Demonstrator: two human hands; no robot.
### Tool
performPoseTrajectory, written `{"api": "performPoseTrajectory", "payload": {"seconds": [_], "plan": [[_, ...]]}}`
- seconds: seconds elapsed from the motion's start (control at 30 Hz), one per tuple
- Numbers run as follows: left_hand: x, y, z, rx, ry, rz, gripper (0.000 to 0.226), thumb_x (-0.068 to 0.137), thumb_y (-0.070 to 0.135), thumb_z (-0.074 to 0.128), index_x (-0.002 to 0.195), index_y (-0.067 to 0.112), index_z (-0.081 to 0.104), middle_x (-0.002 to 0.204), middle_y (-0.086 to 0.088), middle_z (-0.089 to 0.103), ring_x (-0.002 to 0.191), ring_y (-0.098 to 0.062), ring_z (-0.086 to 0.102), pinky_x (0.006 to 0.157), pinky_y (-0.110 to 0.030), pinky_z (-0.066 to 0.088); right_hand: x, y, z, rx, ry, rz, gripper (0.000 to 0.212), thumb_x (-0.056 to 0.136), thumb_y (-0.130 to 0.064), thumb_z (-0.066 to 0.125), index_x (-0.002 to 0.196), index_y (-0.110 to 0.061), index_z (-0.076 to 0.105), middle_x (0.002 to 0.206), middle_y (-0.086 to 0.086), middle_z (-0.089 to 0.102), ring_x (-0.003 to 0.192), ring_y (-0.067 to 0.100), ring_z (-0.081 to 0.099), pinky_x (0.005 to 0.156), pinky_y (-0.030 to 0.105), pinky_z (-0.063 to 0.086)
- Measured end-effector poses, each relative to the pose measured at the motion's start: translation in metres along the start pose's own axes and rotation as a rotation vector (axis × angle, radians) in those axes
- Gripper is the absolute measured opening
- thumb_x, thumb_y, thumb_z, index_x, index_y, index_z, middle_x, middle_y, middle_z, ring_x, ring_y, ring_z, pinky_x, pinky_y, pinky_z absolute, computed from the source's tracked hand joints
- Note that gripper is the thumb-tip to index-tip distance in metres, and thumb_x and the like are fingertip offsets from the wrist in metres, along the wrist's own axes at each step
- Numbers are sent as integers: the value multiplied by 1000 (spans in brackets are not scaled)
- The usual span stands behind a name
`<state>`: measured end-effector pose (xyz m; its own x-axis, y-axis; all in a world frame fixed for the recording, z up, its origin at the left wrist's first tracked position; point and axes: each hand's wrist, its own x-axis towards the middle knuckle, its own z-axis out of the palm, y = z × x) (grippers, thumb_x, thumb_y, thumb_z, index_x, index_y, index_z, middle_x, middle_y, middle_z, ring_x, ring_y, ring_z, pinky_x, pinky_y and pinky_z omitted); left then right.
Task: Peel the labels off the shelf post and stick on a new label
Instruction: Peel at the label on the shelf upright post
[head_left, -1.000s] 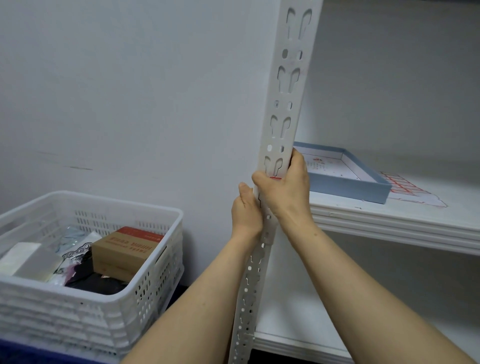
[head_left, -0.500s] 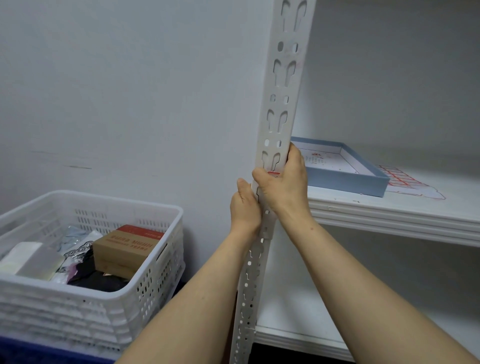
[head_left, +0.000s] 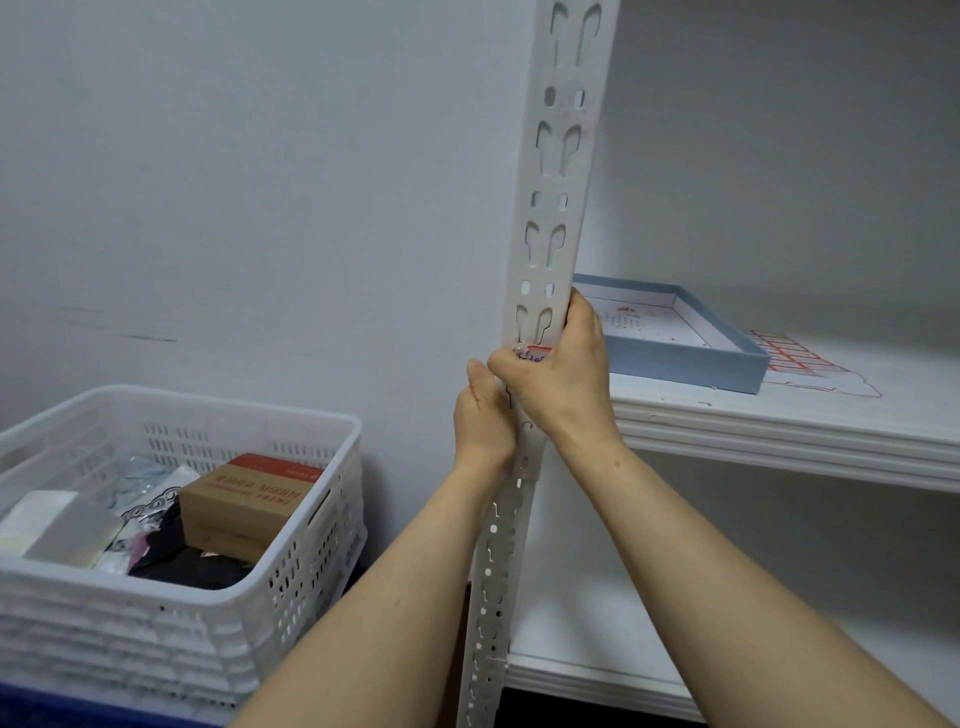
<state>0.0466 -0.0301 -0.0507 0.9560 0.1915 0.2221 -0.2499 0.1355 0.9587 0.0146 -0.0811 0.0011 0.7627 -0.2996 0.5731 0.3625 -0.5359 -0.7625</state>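
Left hand (head_left: 480, 415), right hand (head_left: 563, 374) grip post (head_left: 558, 171) at label (head_left: 532, 355)

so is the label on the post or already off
On. The red-edged label sits on the post by the thumb of the right hand; whether an edge is lifted, cannot tell.

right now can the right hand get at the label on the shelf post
Probably yes. The right hand grips the shelf post at the label, thumb against its left edge, nothing between them. The left hand holds the post lower down.
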Motion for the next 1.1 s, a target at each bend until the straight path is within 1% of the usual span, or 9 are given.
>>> {"api": "performPoseTrajectory", "payload": {"seconds": [0.2, 0.4, 0.5, 0.6, 0.67, 0.77, 0.87, 1.0, 1.1], "plan": [[1, -1, 1, -14, -7, -13, 47, 102, 26, 27, 61, 19, 50, 71, -11, 53, 65, -17, 48, 61, -28, 42, -1, -1, 3, -8, 21, -20, 64, 56, -19, 59, 117, -6, 47, 114, 9, 51, 110, 27, 46, 92, 41, 44], [1, -1, 0, -40, -17, -28, 52, 101, 27, 27, 59, 14, 55, 65, -3, 57, 61, -16, 51, 64, -30, 44, 0, 2, 0, 3, -6, -13, 61, 58, -14, 63, 117, -9, 48, 114, 7, 51, 110, 25, 46, 94, 42, 44], [4, -3, 1, -7, -30, -27, 51, 100, 26, 27, 70, 3, 61, 64, -5, 56, 59, -16, 49, 62, -29, 43, -1, 2, 1, -16, -2, -22, 63, 58, -15, 64, 118, -9, 46, 114, 7, 50, 110, 25, 45, 93, 40, 43], [4, -5, 1, -2, -30, -20, 51, 101, 26, 28, 58, 14, 52, 61, -4, 54, 56, -14, 47, 59, -26, 42, -2, 2, 2, -23, 3, -27, 66, 58, -17, 63, 120, -7, 45, 116, 9, 50, 112, 26, 44, 94, 40, 43], [3, -4, 0, 29, -25, 8, 48, 102, 23, 30, 57, 19, 46, 53, 6, 53, 47, -5, 46, 53, -21, 42, -2, 2, 4, -25, 15, -31, 72, 55, -21, 59, 123, -4, 44, 119, 11, 50, 114, 27, 44, 95, 41, 42], [3, -4, 0, 65, -12, 25, 45, 102, 20, 31, 58, 21, 43, 50, 7, 50, 38, 0, 42, 42, -12, 37, -2, 1, 4, -30, 12, -27, 75, 56, -20, 60, 126, -3, 43, 121, 12, 49, 116, 27, 43, 96, 44, 42], [3, -2, 0, 62, -7, 34, 46, 102, 19, 33, 57, 20, 43, 47, 7, 48, 36, 1, 42, 40, -11, 36, -3, 0, 4, -36, 17, -38, 76, 54, -22, 58, 126, -3, 43, 121, 12, 49, 116, 28, 42, 96, 42, 42], [3, -3, 0, 51, -3, 21, 47, 102, 22, 32, 58, 17, 51, 54, 4, 52, 43, 0, 46, 47, -15, 42, -3, -1, 3, -28, 8, -38, 72, 56, -19, 61, 124, -4, 44, 119, 11, 49, 115, 27, 42, 96, 40, 41], [0, -1, -1, -2, 7, -19, 49, 101, 26, 30, 58, 18, 52, 61, 4, 56, 62, -13, 53, 62, -23, 46, -2, 0, 0, -8, -17, -29, 72, 52, -24, 56, 121, -7, 46, 116, 8, 50, 112, 24, 44, 91, 36, 44]]}}
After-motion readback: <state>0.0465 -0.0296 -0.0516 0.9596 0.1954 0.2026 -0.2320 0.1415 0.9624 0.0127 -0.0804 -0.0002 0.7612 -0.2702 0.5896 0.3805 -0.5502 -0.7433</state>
